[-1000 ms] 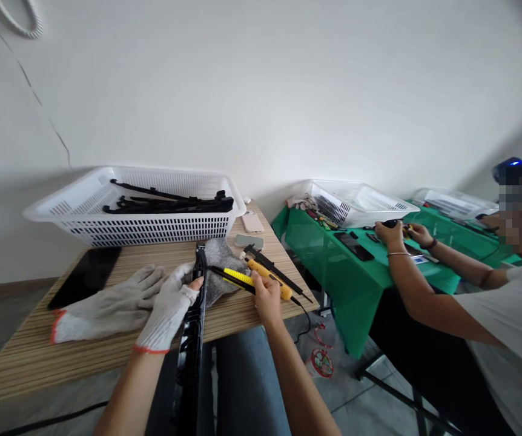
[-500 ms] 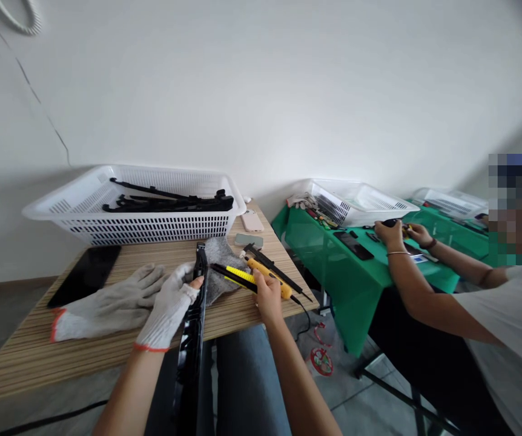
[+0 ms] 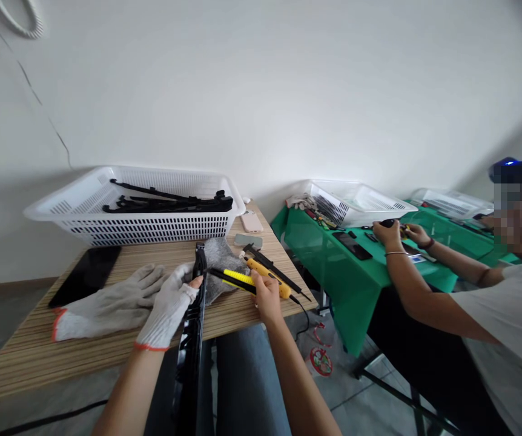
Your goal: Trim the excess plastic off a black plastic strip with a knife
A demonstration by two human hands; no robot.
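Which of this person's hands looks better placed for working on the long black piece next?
Probably the right hand: it holds the yellow-and-black tool, whose tip points toward the black piece. The gloved left hand is occupied gripping that piece.

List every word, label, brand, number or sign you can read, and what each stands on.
No text can be read.
Yellow-and-black tool in the right hand: any marking too small.
Caliper: any scale marks too small.
Round red-rimmed item on the floor: coloured pattern, too blurred to read.
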